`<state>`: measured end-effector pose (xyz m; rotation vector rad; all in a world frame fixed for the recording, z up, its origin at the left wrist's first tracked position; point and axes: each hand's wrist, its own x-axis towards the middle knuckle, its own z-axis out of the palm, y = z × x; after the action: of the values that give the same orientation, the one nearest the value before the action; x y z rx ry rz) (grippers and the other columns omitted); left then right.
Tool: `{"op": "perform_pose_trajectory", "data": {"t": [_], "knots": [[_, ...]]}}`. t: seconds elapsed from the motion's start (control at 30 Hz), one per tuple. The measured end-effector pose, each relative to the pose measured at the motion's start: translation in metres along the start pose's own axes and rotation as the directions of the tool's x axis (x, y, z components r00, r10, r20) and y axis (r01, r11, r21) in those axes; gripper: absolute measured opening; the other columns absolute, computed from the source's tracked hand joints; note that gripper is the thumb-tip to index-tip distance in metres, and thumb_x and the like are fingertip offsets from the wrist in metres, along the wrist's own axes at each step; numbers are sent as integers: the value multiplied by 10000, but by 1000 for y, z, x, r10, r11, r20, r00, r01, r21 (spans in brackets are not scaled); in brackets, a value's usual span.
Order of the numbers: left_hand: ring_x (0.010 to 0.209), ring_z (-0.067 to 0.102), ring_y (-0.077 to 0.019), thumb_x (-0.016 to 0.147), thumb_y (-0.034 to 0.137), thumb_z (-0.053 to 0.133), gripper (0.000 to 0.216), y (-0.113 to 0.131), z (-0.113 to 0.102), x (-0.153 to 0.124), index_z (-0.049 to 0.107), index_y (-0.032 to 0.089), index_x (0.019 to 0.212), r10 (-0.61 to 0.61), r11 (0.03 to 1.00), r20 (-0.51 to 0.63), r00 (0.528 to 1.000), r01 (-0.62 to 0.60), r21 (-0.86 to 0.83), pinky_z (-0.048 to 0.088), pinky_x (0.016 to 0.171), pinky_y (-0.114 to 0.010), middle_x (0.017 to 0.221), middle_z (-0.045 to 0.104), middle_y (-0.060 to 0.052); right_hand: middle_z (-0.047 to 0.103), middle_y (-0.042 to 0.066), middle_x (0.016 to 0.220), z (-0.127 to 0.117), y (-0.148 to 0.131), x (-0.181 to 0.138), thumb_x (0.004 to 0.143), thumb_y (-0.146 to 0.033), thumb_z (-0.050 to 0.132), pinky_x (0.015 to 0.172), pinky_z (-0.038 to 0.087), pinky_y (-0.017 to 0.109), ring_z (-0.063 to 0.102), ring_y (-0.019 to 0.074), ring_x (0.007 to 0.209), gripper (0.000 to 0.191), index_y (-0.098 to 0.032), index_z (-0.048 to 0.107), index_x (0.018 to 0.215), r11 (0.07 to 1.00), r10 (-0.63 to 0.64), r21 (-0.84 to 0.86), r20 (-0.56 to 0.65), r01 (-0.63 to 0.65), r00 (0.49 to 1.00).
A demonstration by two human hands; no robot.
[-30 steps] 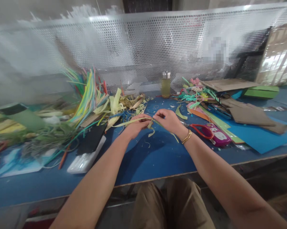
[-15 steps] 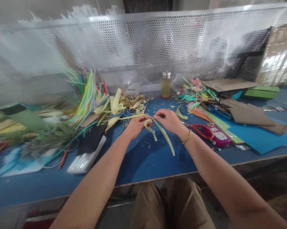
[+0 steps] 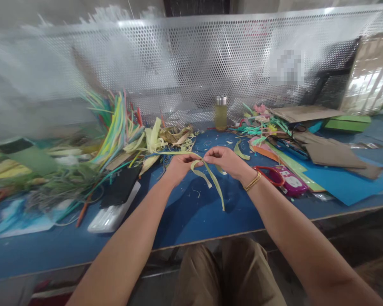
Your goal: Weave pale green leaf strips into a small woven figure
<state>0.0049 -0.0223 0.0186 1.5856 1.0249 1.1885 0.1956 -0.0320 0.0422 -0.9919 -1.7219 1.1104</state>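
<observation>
Above the middle of the blue table, my left hand (image 3: 180, 169) and my right hand (image 3: 227, 161) meet almost fingertip to fingertip. Both pinch pale green strips (image 3: 217, 187) that look like dried corn husk. One strip hangs in a long tail between the hands, and a shorter one (image 3: 201, 173) curls below my left fingers. Another length runs leftward over the back of my left hand. The exact crossing of the strips is hidden by my fingers. A loose piece of husk (image 3: 240, 151) lies just behind my right hand.
Husks (image 3: 153, 136) and a bundle of coloured strips (image 3: 114, 129) are heaped to the left, near a black phone-like slab (image 3: 121, 186). At right lie red-handled scissors (image 3: 270, 175), a purple packet (image 3: 293, 182), blue sheets (image 3: 344, 187) and cardboard (image 3: 334, 153). A bottle (image 3: 221, 114) stands behind.
The long hanging tail has swung slightly left, and a strip end now shows under my right hand. Both hands keep their pinch at nearly the same spot.
</observation>
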Motion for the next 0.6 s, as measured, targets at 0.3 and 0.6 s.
{"op": "perform_pose_trajectory", "data": {"t": [0.3, 0.6], "knots": [[686, 604, -133, 597, 346, 839, 260, -2, 1, -1, 745, 172, 767, -153, 957, 103, 983, 174, -230, 461, 650, -257, 720, 686, -29, 603, -8, 715, -3, 8, 4, 720, -349, 711, 690, 402, 277, 508, 114, 686, 195, -175, 628, 747, 998, -23, 67, 28, 21, 999], [602, 564, -111, 533, 314, 873, 272, -8, 8, 0, 714, 140, 667, -161, 917, 66, 985, 173, -359, 452, 631, -256, 634, 639, -14, 552, -36, 655, 1, 8, 4, 708, -347, 705, 598, 358, 253, 436, 87, 593, 199, -174, 614, 748, 997, 28, 75, 21, -30, 999]]}}
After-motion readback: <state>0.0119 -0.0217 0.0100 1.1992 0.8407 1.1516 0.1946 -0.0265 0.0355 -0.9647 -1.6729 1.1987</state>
